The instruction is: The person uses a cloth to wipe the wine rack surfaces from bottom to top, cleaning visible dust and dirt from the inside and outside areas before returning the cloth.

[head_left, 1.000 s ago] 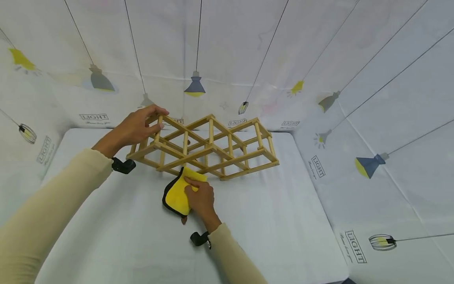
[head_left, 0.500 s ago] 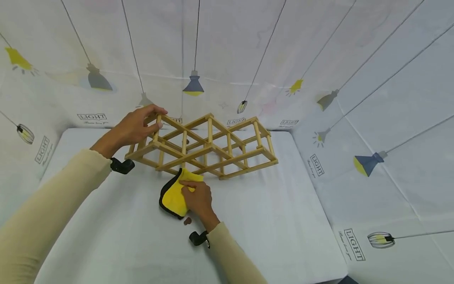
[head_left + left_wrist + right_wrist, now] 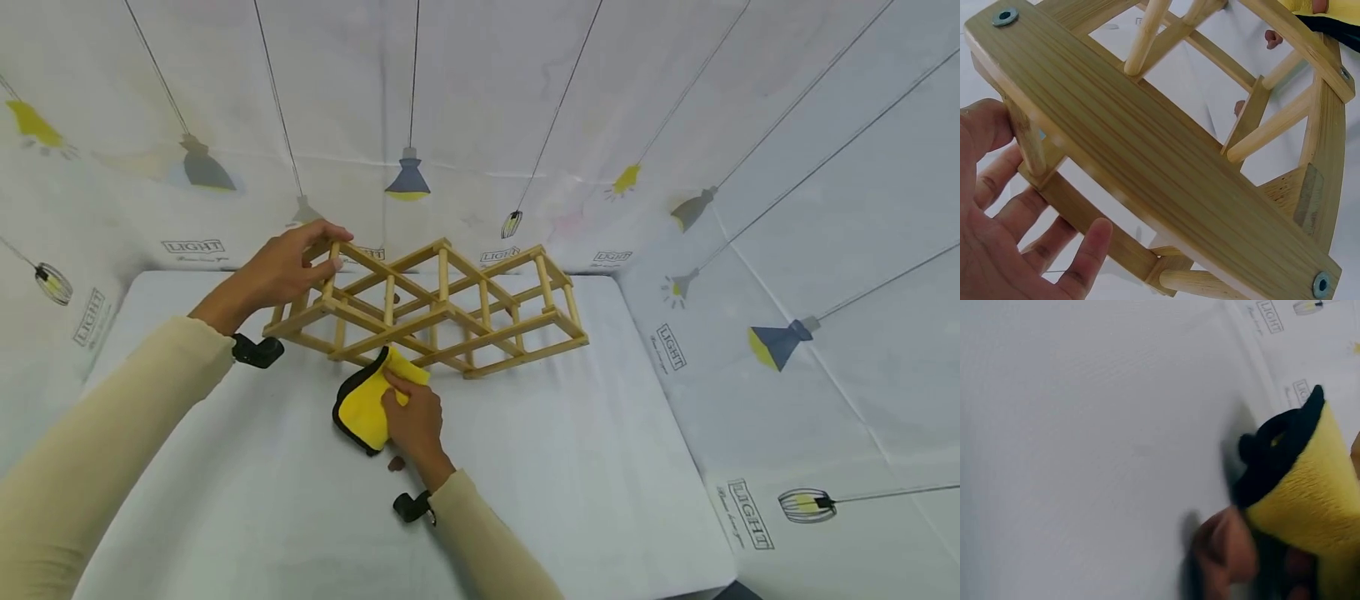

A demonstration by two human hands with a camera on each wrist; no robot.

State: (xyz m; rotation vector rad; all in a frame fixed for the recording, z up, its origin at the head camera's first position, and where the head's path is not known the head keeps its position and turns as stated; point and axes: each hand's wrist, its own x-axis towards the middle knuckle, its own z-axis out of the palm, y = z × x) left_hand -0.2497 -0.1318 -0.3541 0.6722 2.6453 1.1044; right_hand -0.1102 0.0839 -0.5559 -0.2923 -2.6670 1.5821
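A light wooden lattice rack [image 3: 446,310] of slats and round dowels stands near the back of the white table. My left hand [image 3: 281,265] grips its upper left end, thumb and fingers about a dowel; the left wrist view shows the hand [image 3: 1029,219] beside a broad end slat [image 3: 1147,150]. In my right hand [image 3: 414,421] is a yellow cloth [image 3: 363,412] with a black border, pinched and bunched against the rack's lower front edge. Close up in the right wrist view, the cloth [image 3: 1310,494] is folded over, and part of that hand is hidden.
A small brown piece [image 3: 396,463] lies on the white table cover [image 3: 600,483] near my right wrist. Another brown spot [image 3: 1239,107] shows through the rack. White walls printed with lamps close in behind and at the sides.
My right hand and the cloth have shifted slightly left, and the cloth's top edge now meets the rack's lower bar. The left hand and rack stay still.
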